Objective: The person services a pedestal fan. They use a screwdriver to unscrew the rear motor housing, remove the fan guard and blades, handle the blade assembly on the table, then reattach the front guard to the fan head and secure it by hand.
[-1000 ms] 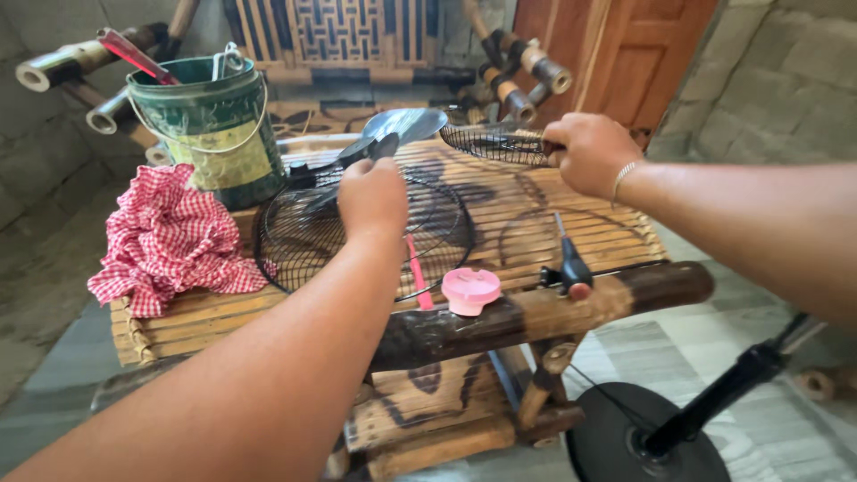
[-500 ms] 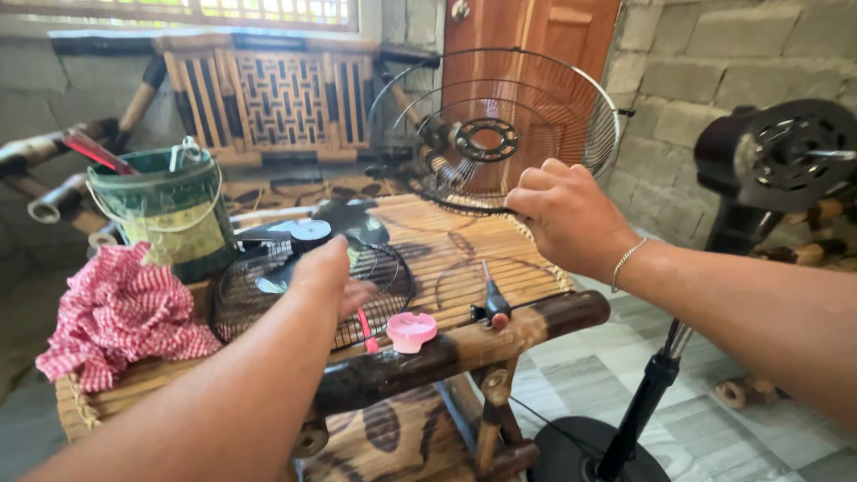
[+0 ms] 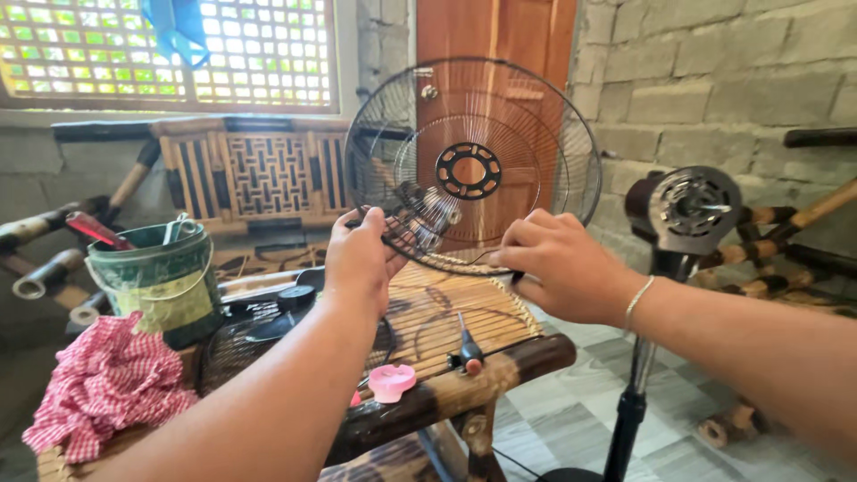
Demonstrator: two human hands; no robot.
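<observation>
Now both hands, left hand (image 3: 359,259) & right hand (image 3: 555,263), closed on fan guard (image 3: 473,165) rim.

Both arms fwd, hands raised: left hand (image 3: 359,259) & right hand (image 3: 555,263) fingers curled, gripping.

The fan guard (image 3: 473,165) is black wire, the cloth (image 3: 107,384) is red and white checks, the bucket (image 3: 161,281) is green and cream, the small cap (image 3: 391,381) is pink, and the screwdriver (image 3: 468,348) looks black with maybe a red tip.
</observation>
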